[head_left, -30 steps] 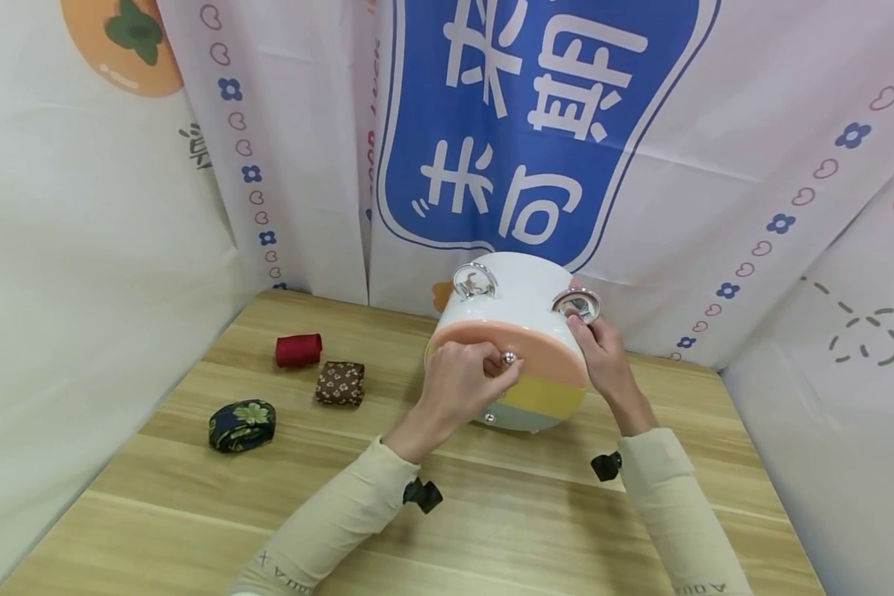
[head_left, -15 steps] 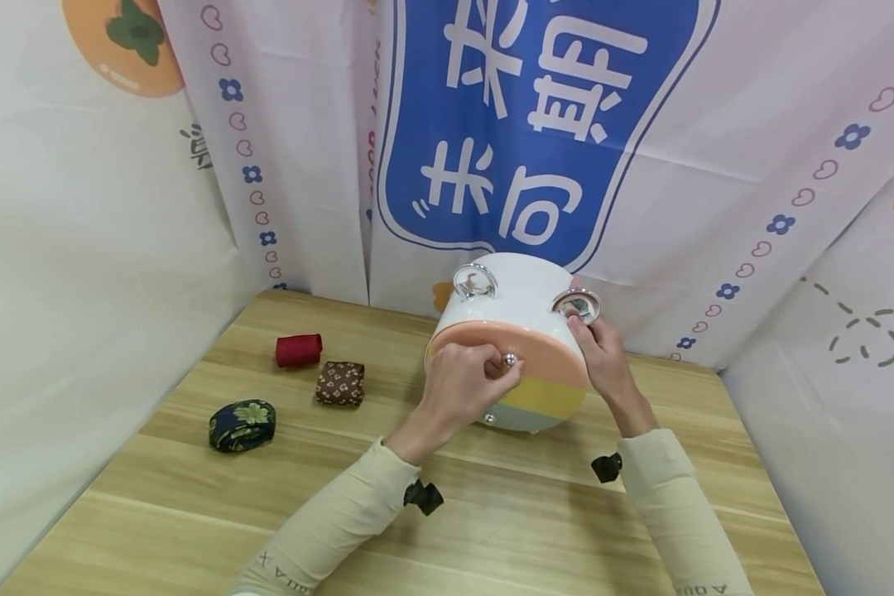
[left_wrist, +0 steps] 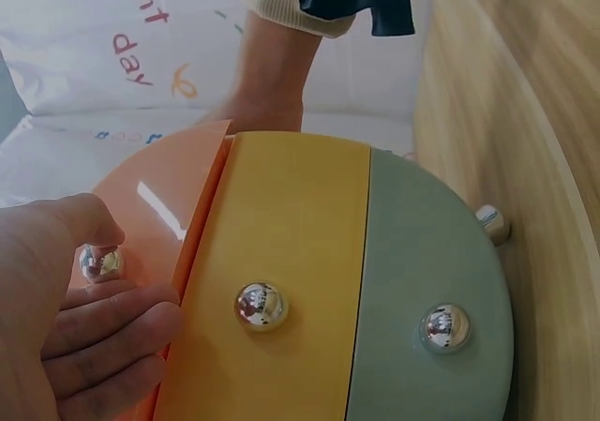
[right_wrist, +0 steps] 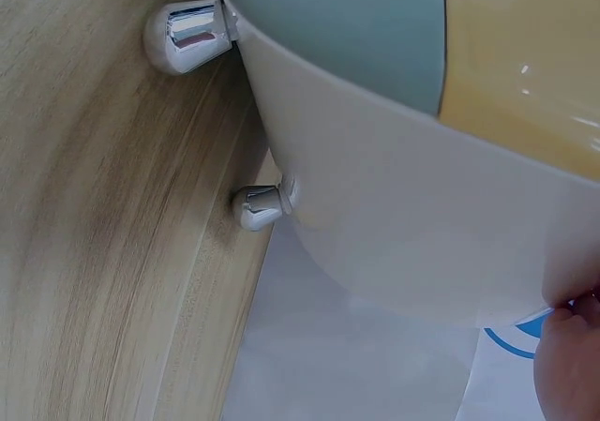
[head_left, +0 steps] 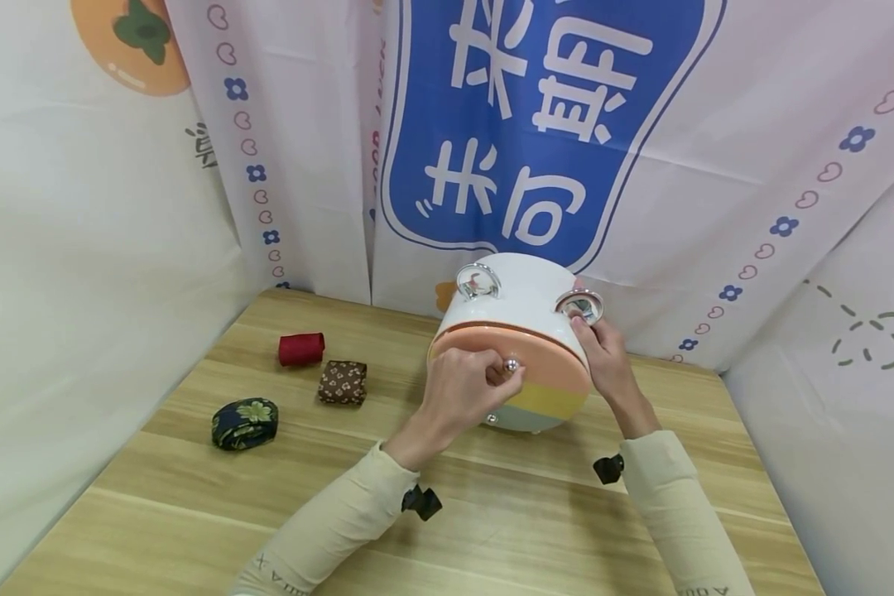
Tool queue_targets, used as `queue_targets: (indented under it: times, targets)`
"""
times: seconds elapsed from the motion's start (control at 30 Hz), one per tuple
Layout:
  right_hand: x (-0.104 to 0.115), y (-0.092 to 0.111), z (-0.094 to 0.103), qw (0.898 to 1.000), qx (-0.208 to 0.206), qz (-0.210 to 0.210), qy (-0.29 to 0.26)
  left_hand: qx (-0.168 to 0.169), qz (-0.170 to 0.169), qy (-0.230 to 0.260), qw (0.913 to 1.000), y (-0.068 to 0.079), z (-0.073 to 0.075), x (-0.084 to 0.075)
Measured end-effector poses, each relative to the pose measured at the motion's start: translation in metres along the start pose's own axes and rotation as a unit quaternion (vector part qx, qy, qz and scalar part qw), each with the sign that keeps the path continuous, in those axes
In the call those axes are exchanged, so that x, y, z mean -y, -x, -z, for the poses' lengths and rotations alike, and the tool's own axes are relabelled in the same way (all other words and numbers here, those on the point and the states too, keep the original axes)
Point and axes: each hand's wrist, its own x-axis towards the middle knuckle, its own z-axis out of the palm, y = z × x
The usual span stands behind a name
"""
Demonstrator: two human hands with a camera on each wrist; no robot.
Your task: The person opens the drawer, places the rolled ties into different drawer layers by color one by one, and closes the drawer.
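Note:
A small white drawer cabinet (head_left: pixel 525 285) with a rounded body stands on the table, two silver rings on its top. Its front has an orange top drawer (left_wrist: pixel 155 201), a yellow drawer (left_wrist: pixel 281 205) and a green drawer (left_wrist: pixel 422 243), with round silver knobs. My left hand (head_left: pixel 458 385) pinches the orange drawer's knob (head_left: pixel 511 365) between thumb and index finger; the drawer front stands slightly out from the body. On the cabinet's right side, my right hand (head_left: pixel 607 360) grips the body, its thumb by the right silver ring (head_left: pixel 579 306).
Left of the cabinet lie a red fabric roll (head_left: pixel 301 349), a folded brown patterned cloth (head_left: pixel 343 383) and a rolled dark floral cloth (head_left: pixel 244 424). Silver feet (right_wrist: pixel 258 207) hold the cabinet above the wooden table (head_left: pixel 492 538). Printed curtains (head_left: pixel 305 165) enclose the table's back and sides.
The orange drawer has come slightly out toward me, opening a narrow gap along its upper edge. My left hand has moved with the knob; the right hand keeps its hold.

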Motion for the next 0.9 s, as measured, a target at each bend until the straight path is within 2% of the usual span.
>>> queue_targets:
  times: [0.37,0.6,0.73,0.9]
  targets:
    - [-0.001,0.001,0.0,0.999,-0.022,-0.028,0.012,0.002,-0.015,0.009,0.9998,0.007,0.005,-0.003]
    - [0.0,0.004,0.001,1.0,-0.014,-0.018,-0.014,0.004,-0.019,0.008,0.9998,0.01,0.009,-0.005]
    - [0.0,0.004,0.0,0.999,-0.03,-0.021,-0.006,0.003,-0.02,0.011,0.9997,0.013,0.011,-0.006]
    - [-0.001,0.002,-0.001,0.999,-0.026,-0.023,-0.008,0.008,-0.014,0.022,0.9996,0.016,0.013,-0.007]
